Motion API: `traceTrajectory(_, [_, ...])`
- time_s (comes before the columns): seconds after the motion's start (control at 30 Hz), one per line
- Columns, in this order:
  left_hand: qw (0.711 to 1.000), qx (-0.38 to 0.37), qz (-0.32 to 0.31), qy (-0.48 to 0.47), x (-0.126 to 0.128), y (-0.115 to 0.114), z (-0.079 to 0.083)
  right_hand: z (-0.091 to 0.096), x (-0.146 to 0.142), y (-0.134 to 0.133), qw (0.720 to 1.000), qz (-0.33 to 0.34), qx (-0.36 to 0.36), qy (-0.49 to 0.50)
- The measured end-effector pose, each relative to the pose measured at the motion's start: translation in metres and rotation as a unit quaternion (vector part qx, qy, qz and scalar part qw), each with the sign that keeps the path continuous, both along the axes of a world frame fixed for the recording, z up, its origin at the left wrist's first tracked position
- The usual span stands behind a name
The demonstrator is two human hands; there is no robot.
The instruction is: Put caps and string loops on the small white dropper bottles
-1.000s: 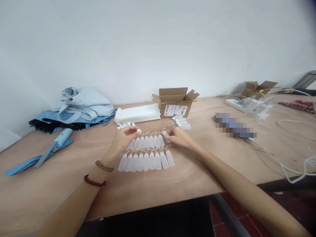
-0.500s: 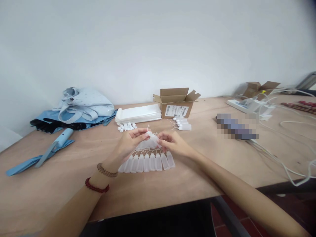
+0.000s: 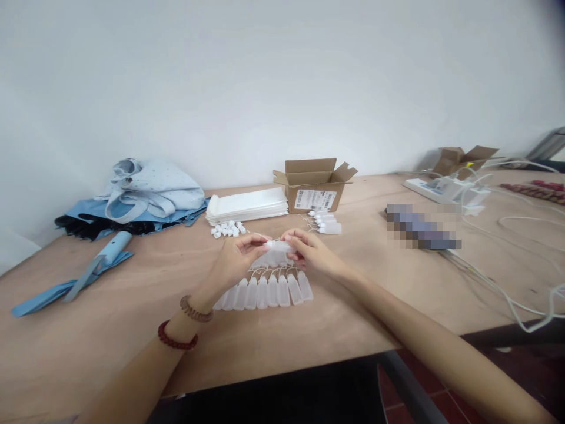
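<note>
Between my two hands, a small translucent plastic bottle (image 3: 279,246) lies nearly level. My left hand (image 3: 238,257) pinches its left end, where a thin cord shows, and my right hand (image 3: 312,253) is closed on its right end. Just below them a front row of like bottles (image 3: 262,292) lies on the table, each with a cord at its neck. A second row behind it is partly hidden by my hands. Small white caps (image 3: 228,229) are heaped beyond my left hand. Several more corded bottles (image 3: 330,227) lie beyond my right hand.
Behind stand a stack of white boxes (image 3: 247,205) and an open cardboard box (image 3: 314,193). A blue folded umbrella (image 3: 88,268) and a pale cloth bag (image 3: 154,187) lie left. On the right are a blurred-out object (image 3: 421,227), a power strip (image 3: 426,189) and loose white cables.
The held bottle has gone from tilted, its corded end up, to nearly level and slightly lower. My left hand has shifted a little right and down.
</note>
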State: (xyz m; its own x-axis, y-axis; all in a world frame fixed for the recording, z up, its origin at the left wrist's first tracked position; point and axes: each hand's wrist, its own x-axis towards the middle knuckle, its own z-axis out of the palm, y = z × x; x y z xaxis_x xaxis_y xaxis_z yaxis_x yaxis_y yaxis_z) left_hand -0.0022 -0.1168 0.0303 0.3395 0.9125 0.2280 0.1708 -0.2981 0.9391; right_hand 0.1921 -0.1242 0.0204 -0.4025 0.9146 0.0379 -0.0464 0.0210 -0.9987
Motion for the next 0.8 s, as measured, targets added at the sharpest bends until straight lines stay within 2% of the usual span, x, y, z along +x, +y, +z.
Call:
traceTrajectory(0.13, [1.0, 0.008, 0.012, -0.007, 0.0009, -0.0016, 0.002, -0.0029, 0.001, 0.0015, 1.0, 0.017, -0.014, 0.02])
traceTrajectory(0.33, [0.997, -0.055, -0.008, 0.056, 0.0019, -0.0031, 0.0022, 0.0004, 0.0011, -0.0009, 1.0, 0.017, -0.003, 0.008])
traceTrajectory(0.43, [0.996, -0.011, -0.026, 0.079, 0.004, -0.0061, 0.003, -0.0009, 0.0017, 0.0002, 1.0, 0.018, -0.019, 0.004])
traceTrajectory(0.57, [0.998, 0.042, -0.021, 0.05, 0.0047, -0.0066, 0.0036, -0.0019, 0.0025, 0.0023, 0.999, 0.015, -0.027, 0.012])
traceTrajectory(0.7, [0.996, -0.011, -0.059, 0.071, 0.0014, -0.0036, 0.0034, -0.0001, 0.002, 0.0019, 1.0, 0.014, -0.022, 0.012])
traceTrajectory(0.8, [0.996, -0.041, -0.053, 0.061, 0.0006, -0.0023, 0.0046, 0.0012, 0.0011, -0.0001, 1.0, 0.001, 0.009, -0.005])
